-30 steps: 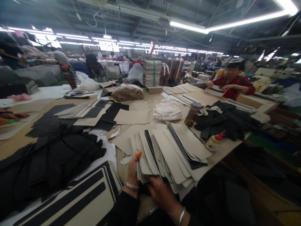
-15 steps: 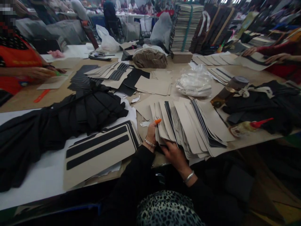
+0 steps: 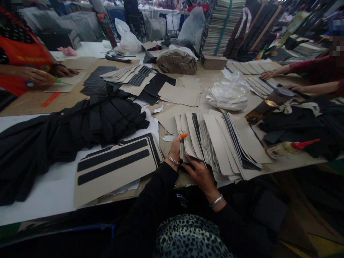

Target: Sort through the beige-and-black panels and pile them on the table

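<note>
A row of beige panels (image 3: 223, 150), some with black strips, leans in an overlapping stack at the table's front edge. My left hand (image 3: 176, 148) closes on the left end of that stack; an orange cover sits on its thumb. Just to the right, my right hand (image 3: 201, 175) grips the lower edge of the panels, its fingertips partly hidden under them. Left of my hands lie more beige panels with two black strips (image 3: 115, 168) across the top one.
A bundle of black fabric strips (image 3: 102, 125) lies to the left. Toward the right are a plastic-wrapped bundle (image 3: 228, 93), a brown jar (image 3: 262, 105) and a red-tipped glue bottle (image 3: 287, 148). Co-workers' hands (image 3: 34, 77) work at the left and right sides.
My hands keep their hold on the panels with little movement. The view has shifted slightly. At the right, the co-worker's hands have moved from a raised panel down to the tabletop pieces.
</note>
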The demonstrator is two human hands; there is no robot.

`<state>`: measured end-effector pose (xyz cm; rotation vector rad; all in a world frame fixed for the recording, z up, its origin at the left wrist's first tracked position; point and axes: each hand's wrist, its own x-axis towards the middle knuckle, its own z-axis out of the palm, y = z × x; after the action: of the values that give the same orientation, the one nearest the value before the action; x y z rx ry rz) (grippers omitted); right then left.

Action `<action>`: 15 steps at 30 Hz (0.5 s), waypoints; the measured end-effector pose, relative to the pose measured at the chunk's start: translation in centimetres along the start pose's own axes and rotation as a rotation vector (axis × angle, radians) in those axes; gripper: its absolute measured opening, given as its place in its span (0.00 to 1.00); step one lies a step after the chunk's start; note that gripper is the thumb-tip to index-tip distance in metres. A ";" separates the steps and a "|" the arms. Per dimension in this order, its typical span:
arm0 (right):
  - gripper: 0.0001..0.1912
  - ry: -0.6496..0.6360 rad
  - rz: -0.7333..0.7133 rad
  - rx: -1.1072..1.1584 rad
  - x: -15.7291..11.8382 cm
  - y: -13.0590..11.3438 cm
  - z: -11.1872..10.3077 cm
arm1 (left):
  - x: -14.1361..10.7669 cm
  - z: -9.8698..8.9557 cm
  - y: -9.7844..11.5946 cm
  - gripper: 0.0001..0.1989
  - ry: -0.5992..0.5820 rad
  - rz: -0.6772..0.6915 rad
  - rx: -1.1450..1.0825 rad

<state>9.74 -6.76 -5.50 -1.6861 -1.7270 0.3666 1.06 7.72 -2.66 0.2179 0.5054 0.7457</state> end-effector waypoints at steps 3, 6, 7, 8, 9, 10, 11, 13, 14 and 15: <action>0.27 0.004 0.007 0.018 0.0 0.0 0.0 | 0.0 0.0 0.0 0.17 0.001 -0.030 0.009; 0.27 -0.002 0.022 0.035 0.1 0.0 0.0 | -0.1 0.1 0.1 0.17 -0.001 -0.040 0.013; 0.27 -0.002 0.024 0.038 0.1 0.0 0.0 | -0.1 0.1 0.1 0.17 -0.001 -0.041 0.015; 0.27 -0.002 0.025 0.040 0.1 -0.1 0.0 | -0.1 0.1 0.1 0.17 -0.001 -0.043 0.016; 0.27 0.000 0.024 0.042 0.1 -0.1 0.0 | -0.1 0.1 0.1 0.17 0.000 -0.043 0.017; 0.27 0.001 0.023 0.045 0.1 -0.1 0.0 | -0.1 0.1 0.1 0.17 0.000 -0.043 0.018; 0.27 0.002 0.023 0.047 0.1 -0.2 -0.1 | -0.1 0.1 0.1 0.17 0.001 -0.041 0.019; 0.26 0.004 0.031 0.047 0.1 -0.3 -0.1 | -0.1 0.1 0.0 0.17 0.003 -0.037 0.019; 0.26 0.003 0.038 0.045 0.1 -0.3 -0.1 | 0.0 0.1 0.0 0.17 0.003 -0.034 0.019; 0.25 0.003 0.045 0.041 0.0 -0.3 -0.1 | 0.0 0.1 0.0 0.17 0.004 -0.031 0.019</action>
<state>9.55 -6.79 -5.18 -1.6977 -1.6708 0.4174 1.08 7.72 -2.59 0.2257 0.5186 0.7111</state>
